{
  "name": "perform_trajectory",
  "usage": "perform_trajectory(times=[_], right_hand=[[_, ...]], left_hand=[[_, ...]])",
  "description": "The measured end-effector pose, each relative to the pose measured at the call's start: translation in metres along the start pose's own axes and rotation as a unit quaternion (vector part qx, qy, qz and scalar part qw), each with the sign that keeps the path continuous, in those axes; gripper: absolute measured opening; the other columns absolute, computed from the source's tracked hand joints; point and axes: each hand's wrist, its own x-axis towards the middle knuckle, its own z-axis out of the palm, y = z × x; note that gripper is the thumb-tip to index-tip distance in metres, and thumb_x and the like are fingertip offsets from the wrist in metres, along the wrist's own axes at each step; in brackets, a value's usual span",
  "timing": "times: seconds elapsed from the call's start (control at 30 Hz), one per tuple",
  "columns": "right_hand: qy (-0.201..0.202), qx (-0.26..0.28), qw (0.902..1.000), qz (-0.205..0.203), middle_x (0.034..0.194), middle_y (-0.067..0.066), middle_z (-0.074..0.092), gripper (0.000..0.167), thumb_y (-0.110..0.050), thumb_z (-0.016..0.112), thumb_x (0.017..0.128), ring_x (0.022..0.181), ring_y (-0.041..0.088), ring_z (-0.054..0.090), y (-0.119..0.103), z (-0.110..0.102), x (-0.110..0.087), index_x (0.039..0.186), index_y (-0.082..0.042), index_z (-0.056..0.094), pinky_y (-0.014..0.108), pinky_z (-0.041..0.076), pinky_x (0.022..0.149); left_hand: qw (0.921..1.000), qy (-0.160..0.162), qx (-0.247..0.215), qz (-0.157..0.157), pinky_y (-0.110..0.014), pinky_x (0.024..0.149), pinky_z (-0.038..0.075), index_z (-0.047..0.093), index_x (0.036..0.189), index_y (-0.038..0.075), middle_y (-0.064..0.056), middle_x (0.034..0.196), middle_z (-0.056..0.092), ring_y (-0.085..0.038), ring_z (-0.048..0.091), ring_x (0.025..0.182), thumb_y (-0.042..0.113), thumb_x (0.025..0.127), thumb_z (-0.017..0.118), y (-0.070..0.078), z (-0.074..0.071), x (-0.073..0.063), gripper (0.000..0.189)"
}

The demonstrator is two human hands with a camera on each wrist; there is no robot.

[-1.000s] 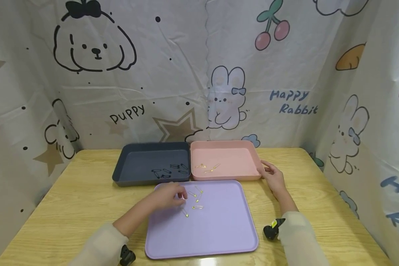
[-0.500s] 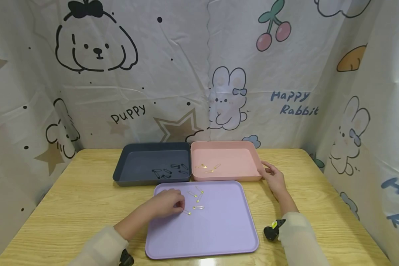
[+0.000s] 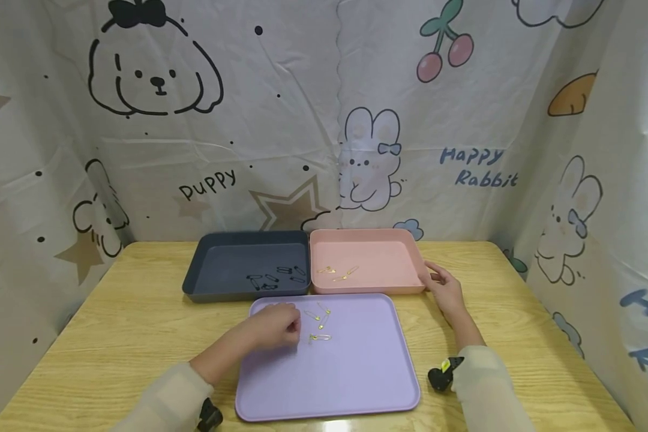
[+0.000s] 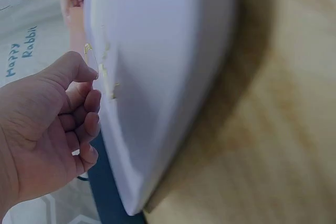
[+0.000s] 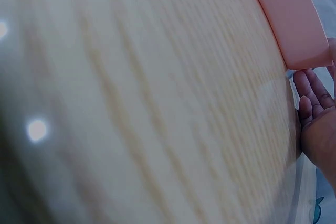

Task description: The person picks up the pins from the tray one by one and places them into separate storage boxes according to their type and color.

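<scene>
My left hand point(image 3: 275, 326) is over the left part of the lilac tray point(image 3: 329, 384). Between thumb and index finger it pinches a gold safety pin point(image 4: 87, 49), whose clasp end points away from the fingertips. Several gold safety pins point(image 3: 321, 337) lie close by on that tray. My right hand point(image 3: 446, 293) touches the near right corner of the pink tray point(image 3: 383, 258), thumb at the rim and the other fingers loosely spread outside the wall. Gold pins point(image 3: 345, 275) lie in the pink tray's left part.
Left of the pink tray stands a dark grey tray point(image 3: 221, 264) with several black safety pins point(image 3: 272, 278) at its right. All the trays are on a wooden table point(image 3: 124, 348). A printed curtain point(image 3: 281, 120) hangs behind and at both sides.
My left hand has taken hold of a gold safety pin from the lilac tray and lifted it slightly. The right hand stays at the pink tray's corner.
</scene>
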Motion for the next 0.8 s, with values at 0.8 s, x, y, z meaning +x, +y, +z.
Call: perform_trajectory(times=[0.8], right_hand=[[0.002,0.009,1.0,-0.001,0.126,0.012,0.045,0.058,-0.04,0.061,0.088,0.106,0.014,0.044,-0.002,0.0,-0.002,0.139,-0.016,0.045,0.009,0.04,0.073]], left_hand=[[0.9909,0.058,-0.115,-0.039,-0.022,0.055,0.034,0.059,0.075,0.005,0.002,0.066,0.047,-0.01,0.042,0.059,0.006,0.08,0.055,0.01,-0.054,0.086,0.006]])
